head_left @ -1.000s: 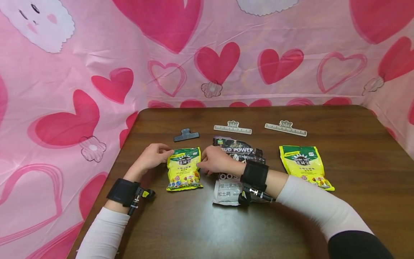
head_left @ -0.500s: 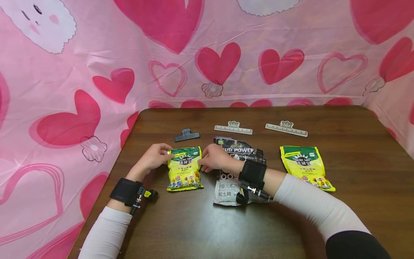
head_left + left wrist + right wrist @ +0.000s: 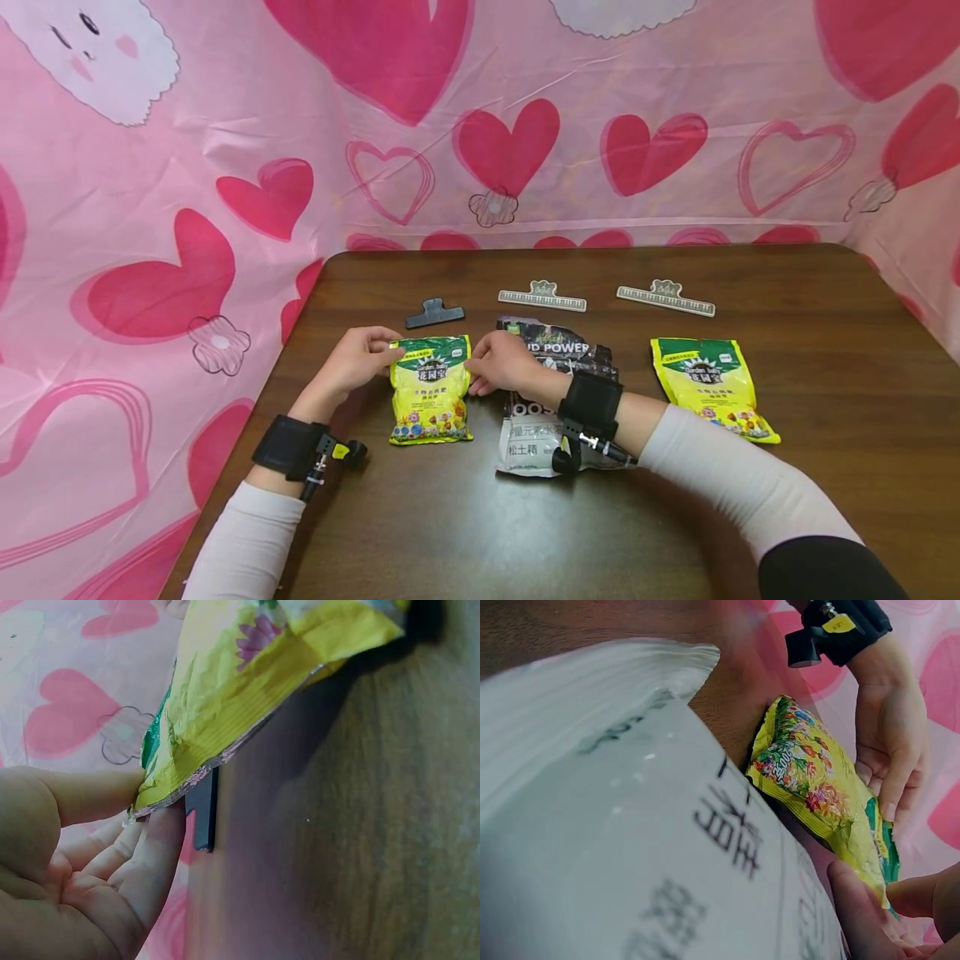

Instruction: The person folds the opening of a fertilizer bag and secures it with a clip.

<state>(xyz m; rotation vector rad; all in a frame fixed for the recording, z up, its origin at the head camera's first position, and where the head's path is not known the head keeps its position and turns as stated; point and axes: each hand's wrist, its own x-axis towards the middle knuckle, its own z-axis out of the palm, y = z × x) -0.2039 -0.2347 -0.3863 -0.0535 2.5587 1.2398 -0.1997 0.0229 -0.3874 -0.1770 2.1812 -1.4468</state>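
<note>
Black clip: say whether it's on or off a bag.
Off: the black clip lies on the table, apart from the held yellow bag.

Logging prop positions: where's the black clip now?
Head view: the black clip lies left of the middle piano-keyboard clip, just beyond the held Garden baby bag.

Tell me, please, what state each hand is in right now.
Left hand: holds the left yellow packet, pinching one edge.
Right hand: pinches that packet's opposite edge.

Pink heart-print backdrop [image 3: 525, 125], brown table [image 3: 480, 525]
</note>
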